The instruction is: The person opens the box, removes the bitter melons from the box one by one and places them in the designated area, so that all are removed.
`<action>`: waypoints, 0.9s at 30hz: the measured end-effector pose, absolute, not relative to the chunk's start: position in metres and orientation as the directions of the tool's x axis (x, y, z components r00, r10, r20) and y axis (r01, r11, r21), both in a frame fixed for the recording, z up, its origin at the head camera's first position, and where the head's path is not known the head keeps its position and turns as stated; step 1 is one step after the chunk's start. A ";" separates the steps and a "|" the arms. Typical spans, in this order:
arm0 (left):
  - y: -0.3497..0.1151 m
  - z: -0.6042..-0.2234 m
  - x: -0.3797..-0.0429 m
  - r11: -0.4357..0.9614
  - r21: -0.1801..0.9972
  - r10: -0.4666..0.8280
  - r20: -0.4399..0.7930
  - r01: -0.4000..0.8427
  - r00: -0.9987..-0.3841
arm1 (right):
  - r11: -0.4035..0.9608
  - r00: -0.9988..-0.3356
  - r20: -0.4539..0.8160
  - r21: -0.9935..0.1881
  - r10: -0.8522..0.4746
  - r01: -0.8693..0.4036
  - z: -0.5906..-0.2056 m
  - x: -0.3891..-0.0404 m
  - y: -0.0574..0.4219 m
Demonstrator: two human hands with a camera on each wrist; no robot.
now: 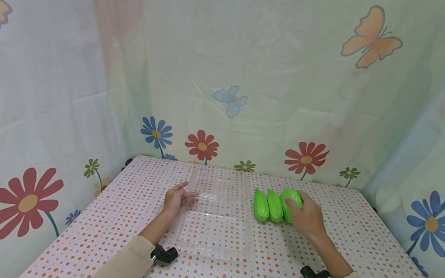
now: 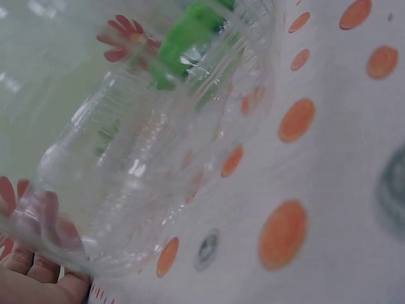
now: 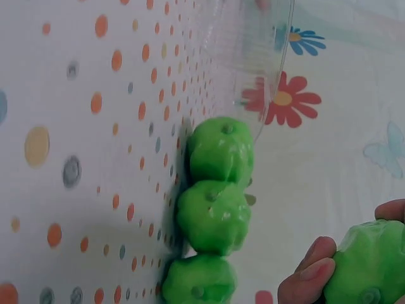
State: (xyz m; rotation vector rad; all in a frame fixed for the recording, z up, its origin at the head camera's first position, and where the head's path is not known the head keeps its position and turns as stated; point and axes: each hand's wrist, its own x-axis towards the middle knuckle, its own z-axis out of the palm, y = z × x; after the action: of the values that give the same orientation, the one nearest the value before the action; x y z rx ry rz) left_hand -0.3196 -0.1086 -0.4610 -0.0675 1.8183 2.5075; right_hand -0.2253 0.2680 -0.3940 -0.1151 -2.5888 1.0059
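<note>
My right hand [image 1: 308,215] grips a glossy, lobed green pepper [image 3: 370,263] between thumb and fingers, raised above the tabletop. Below it, three more green peppers lie side by side in a row: the left one [image 1: 261,205], the middle one [image 1: 275,206] and a third [image 3: 199,282] partly covered by my hand in the head view. A clear plastic container [image 1: 213,249] with compartments lies to the left of the row. Beside its left wall is my left hand [image 1: 177,200], fingers loosely extended over the edge. Whether they touch the plastic I cannot tell.
A white cloth with colored dots [image 1: 276,267] covers the table. Curtains [image 1: 286,75] with flowers and butterflies stand behind it and on both sides. A black wrist camera [image 1: 165,254] is strapped to the left wrist, another [image 1: 314,276] to the right.
</note>
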 end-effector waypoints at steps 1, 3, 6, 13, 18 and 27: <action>-0.108 -0.461 -0.320 -0.312 0.948 0.009 -0.061 -0.061 -0.998 | 0.742 -0.931 0.298 -0.669 0.210 -0.047 -0.394 -0.226 0.270; -0.108 -0.461 -0.320 -0.312 0.948 0.009 -0.058 -0.058 -0.998 | 0.742 -0.931 0.293 -0.670 0.218 -0.038 -0.395 -0.227 0.275; -0.108 -0.462 -0.320 -0.313 0.948 0.009 -0.061 -0.061 -0.998 | 0.740 -0.929 0.288 -0.673 0.231 -0.024 -0.396 -0.229 0.281; -0.109 -0.461 -0.319 -0.296 0.953 0.024 -0.055 -0.060 -0.998 | 0.740 -0.922 0.271 -0.672 0.278 0.025 -0.397 -0.235 0.291; -0.110 -0.460 -0.318 -0.299 0.952 0.036 -0.053 -0.061 -0.998 | 0.745 -0.917 0.276 -0.666 0.288 0.033 -0.397 -0.241 0.297; -0.109 -0.459 -0.316 -0.304 0.950 0.043 -0.060 -0.070 -0.997 | 0.755 -0.900 0.281 -0.651 0.334 0.077 -0.400 -0.258 0.312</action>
State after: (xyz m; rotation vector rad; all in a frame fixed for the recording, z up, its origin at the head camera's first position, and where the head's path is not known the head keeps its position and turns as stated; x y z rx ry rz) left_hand -0.3164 -0.1094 -0.4587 -0.0357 1.8096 2.4818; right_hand -0.2577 0.3117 -0.3998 -0.3145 -2.5698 0.9302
